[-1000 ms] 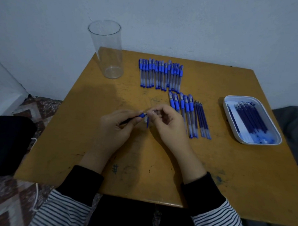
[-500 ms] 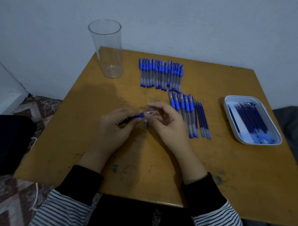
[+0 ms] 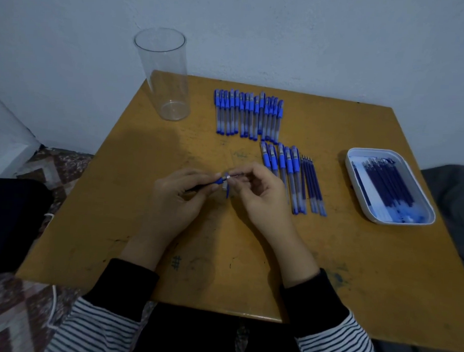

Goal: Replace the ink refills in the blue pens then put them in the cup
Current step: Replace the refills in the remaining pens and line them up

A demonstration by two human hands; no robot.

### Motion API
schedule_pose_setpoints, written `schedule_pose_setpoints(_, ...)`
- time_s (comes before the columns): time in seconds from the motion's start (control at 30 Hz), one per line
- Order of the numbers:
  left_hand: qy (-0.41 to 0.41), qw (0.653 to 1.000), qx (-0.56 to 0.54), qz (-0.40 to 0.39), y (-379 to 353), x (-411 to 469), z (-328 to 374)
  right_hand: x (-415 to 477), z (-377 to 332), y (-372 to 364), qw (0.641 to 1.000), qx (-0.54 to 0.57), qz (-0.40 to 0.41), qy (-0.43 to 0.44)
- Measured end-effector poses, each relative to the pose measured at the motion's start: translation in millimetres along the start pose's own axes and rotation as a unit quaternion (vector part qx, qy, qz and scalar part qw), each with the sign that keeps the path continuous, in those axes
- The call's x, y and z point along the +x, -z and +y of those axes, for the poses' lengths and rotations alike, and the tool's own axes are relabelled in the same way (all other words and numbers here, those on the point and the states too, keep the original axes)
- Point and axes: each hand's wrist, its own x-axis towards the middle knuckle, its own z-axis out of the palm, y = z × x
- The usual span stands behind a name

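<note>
Blue pen (image 3: pixel 216 182) under work is held above the middle of the tabletop (image 3: pixel 248 256), lying roughly level between both hands. Left hand (image 3: pixel 176 197) has its fingers curled round the dark barrel, with thumb and forefinger pinching just behind the blue grip section. Right hand (image 3: pixel 262 193) pinches the pale metal tip end of the same pen between thumb and forefinger, the other fingers loosely curled; whether the tip is seated or loose cannot be told. A small blue piece (image 3: pixel 227 193), seemingly a cap, lies just below the pen tip; the view is too blurred to confirm it. Just right of the right hand lies a group of five blue pens (image 3: pixel 281 172), side by side, with several loose refills (image 3: pixel 311 184) laid parallel just beside them. Farther back, a row of capped blue pens (image 3: pixel 248 115) lies close-packed, caps toward the wall. The clear cup (image 3: pixel 163 74) stands upright at the far left corner of the tabletop, well apart from the hands. A white tray (image 3: pixel 430 211) near the right edge holds a bundle of dark blue refills (image 3: pixel 384 182).
</note>
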Motion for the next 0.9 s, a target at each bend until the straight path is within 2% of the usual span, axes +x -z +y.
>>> schedule_pose_setpoints(0.13,0.005,1.000,0.006,0.009,-0.7,-1.0,-1.5,-1.1,-0.3,1.5,0.998,0.062,-0.014,-0.017)
schedule_pose_setpoints(0.3,0.007,1.000,0.002,0.001,-1.0,-0.5,-0.7,-0.2,-0.3,0.6,0.999,0.011,-0.006,-0.031)
schedule_pose_setpoints(0.43,0.007,1.000,0.006,0.001,-0.5,-0.9,1.3,-0.5,-1.0,4.4,0.998,0.050,-0.022,-0.021)
schedule_pose_setpoints(0.53,0.011,1.000,0.003,-0.001,0.3,-1.0,0.0,-1.7,-2.7,3.2,0.995,0.085,-0.023,-0.050)
schedule_pose_setpoints(0.7,0.004,1.000,0.009,-0.015,0.7,-0.9,0.8,-0.7,-2.5,2.8,0.998,0.031,-0.018,-0.042)
schedule_pose_setpoints(0.9,0.018,0.999,0.016,0.021,-1.0,-0.6,1.0,0.9,-4.6,7.3,0.991,0.110,0.052,-0.052)
